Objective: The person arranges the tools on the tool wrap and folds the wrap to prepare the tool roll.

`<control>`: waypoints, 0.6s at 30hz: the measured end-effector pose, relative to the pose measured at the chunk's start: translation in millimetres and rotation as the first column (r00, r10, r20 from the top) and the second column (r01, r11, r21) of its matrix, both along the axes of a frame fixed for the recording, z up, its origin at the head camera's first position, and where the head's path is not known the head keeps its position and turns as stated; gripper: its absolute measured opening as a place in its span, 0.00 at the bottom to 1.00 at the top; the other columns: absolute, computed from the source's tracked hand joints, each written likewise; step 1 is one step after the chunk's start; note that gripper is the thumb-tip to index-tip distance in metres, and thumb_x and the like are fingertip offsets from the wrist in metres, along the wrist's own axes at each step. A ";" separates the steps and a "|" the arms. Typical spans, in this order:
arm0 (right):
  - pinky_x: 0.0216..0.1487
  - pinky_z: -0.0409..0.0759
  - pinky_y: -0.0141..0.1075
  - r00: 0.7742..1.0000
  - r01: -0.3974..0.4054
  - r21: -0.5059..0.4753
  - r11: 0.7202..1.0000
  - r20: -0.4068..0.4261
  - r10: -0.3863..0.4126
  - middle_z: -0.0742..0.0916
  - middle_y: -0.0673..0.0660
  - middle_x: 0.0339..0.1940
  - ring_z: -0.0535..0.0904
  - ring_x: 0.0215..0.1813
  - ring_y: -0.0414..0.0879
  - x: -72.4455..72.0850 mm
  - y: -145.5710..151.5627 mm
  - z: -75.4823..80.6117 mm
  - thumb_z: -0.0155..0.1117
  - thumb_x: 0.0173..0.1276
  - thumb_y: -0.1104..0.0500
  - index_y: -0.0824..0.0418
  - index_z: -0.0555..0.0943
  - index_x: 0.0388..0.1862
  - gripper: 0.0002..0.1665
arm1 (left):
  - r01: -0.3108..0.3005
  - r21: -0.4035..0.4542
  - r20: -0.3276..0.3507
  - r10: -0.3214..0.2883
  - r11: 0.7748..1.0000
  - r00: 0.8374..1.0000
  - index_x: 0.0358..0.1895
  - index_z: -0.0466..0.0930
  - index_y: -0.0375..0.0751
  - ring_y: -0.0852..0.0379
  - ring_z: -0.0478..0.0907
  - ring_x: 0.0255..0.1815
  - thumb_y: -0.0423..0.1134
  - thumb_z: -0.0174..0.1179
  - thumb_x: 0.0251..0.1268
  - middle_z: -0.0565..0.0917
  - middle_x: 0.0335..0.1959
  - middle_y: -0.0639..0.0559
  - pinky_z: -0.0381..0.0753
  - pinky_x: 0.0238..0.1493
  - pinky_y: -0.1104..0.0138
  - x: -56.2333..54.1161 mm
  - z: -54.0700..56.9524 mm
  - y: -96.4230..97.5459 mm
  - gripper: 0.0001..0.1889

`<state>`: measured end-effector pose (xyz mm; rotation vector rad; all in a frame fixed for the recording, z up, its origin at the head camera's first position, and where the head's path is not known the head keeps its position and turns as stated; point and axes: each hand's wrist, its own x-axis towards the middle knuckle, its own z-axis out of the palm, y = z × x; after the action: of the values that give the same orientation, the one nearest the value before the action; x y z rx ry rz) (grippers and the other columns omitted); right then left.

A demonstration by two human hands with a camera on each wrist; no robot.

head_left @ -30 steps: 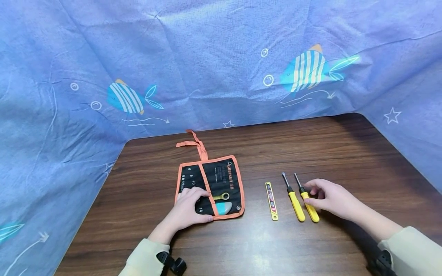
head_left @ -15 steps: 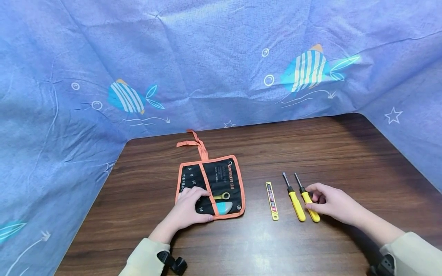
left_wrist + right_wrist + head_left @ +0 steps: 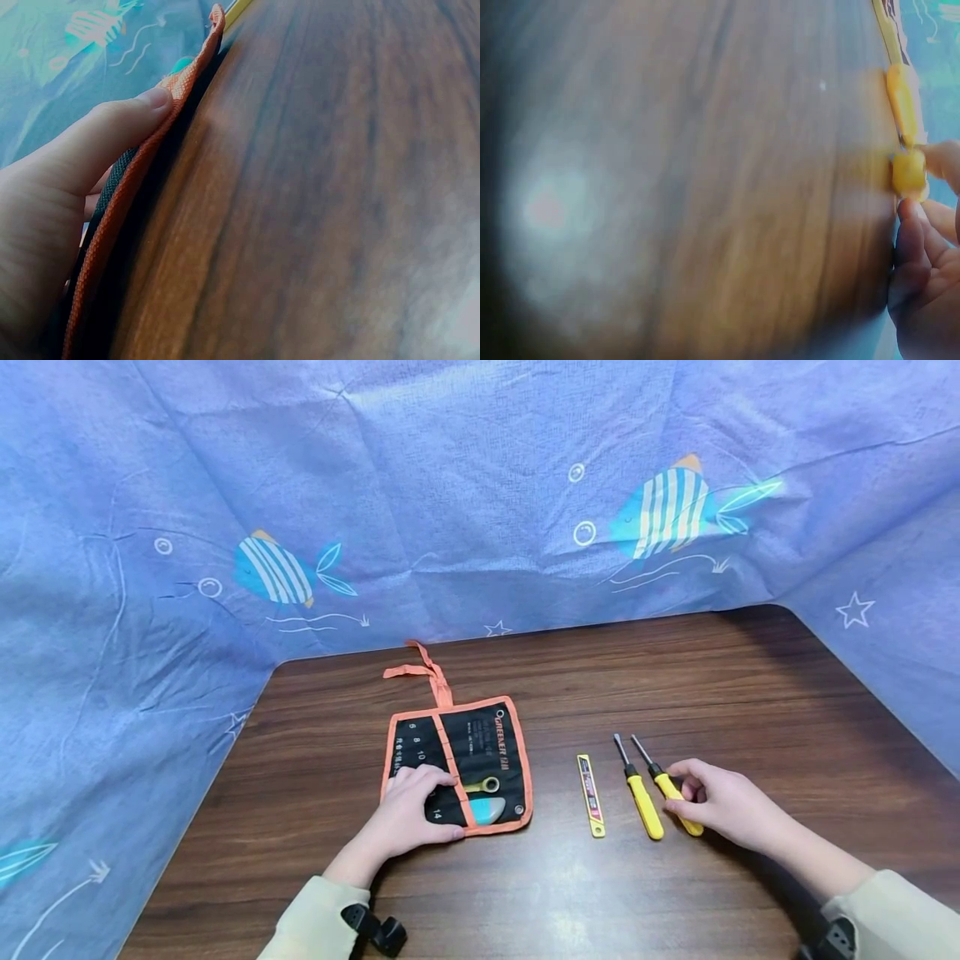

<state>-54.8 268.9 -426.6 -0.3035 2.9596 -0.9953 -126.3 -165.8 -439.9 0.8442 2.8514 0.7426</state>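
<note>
A black tool roll with orange trim [image 3: 480,745] lies open on the brown wooden table [image 3: 570,677]. My left hand [image 3: 408,810] rests flat on its lower left part, thumb along the bottom hem [image 3: 142,161]. A small wrench [image 3: 482,787] and a teal item [image 3: 486,811] sit in its pockets. Right of it lie a yellow utility blade case [image 3: 590,795] and a yellow-handled screwdriver [image 3: 637,787]. My right hand [image 3: 716,803] pinches the handle of a second yellow screwdriver [image 3: 667,786], which is tilted off the table; the same handle [image 3: 909,172] shows in the right wrist view.
Blue cloth printed with fish [image 3: 667,510] and stars hangs around the table's back and sides. The orange tie strap [image 3: 423,672] of the roll trails toward the back edge. Bare table [image 3: 750,685] stretches behind the screwdrivers.
My right hand has closed on the right screwdriver and turned it, so its tip swings left and its handle end moves right. The left hand stays still.
</note>
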 end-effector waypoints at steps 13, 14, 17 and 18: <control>0.24 0.65 0.30 0.997 0.061 0.054 0.997 -0.059 -0.058 0.75 0.45 0.23 0.67 0.24 0.33 -0.5 2.0 -1.3 0.67 0.57 0.60 0.64 0.78 0.45 0.17 | 0.005 0.004 -0.015 -0.005 1.000 1.000 0.52 0.76 0.57 0.58 0.63 0.49 0.71 0.64 0.40 0.73 0.52 0.65 0.61 0.53 0.57 -0.7 -2.1 -0.9 0.35; 0.24 0.65 0.31 0.996 0.058 0.053 0.997 -0.067 -0.055 0.75 0.45 0.23 0.67 0.24 0.33 -1.0 1.9 -0.8 0.67 0.57 0.60 0.64 0.78 0.45 0.17 | 0.006 0.002 -0.016 -0.006 1.000 1.000 0.52 0.76 0.57 0.58 0.63 0.49 0.71 0.64 0.40 0.73 0.52 0.65 0.61 0.53 0.57 -0.7 -2.4 -0.9 0.35; 0.25 0.65 0.31 0.995 0.045 0.050 0.998 -0.088 -0.041 0.75 0.45 0.24 0.67 0.24 0.33 -3.5 0.6 2.3 0.67 0.57 0.61 0.64 0.79 0.45 0.17 | -0.001 0.004 -0.019 0.001 1.000 1.000 0.53 0.76 0.57 0.59 0.63 0.49 0.72 0.62 0.41 0.73 0.52 0.65 0.61 0.53 0.57 0.0 -2.5 -1.1 0.35; 0.25 0.65 0.31 0.995 0.041 0.048 0.998 -0.093 -0.036 0.75 0.45 0.24 0.67 0.25 0.33 -5.0 -0.3 3.7 0.67 0.57 0.61 0.64 0.79 0.46 0.17 | -0.004 0.007 -0.019 0.004 1.000 1.000 0.53 0.76 0.57 0.59 0.63 0.49 0.72 0.62 0.42 0.73 0.52 0.65 0.61 0.52 0.57 0.3 -2.3 -1.1 0.35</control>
<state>-59.8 268.6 -422.9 -0.3014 3.0794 -0.9339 -126.0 -166.9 -442.1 0.8515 2.8697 0.7498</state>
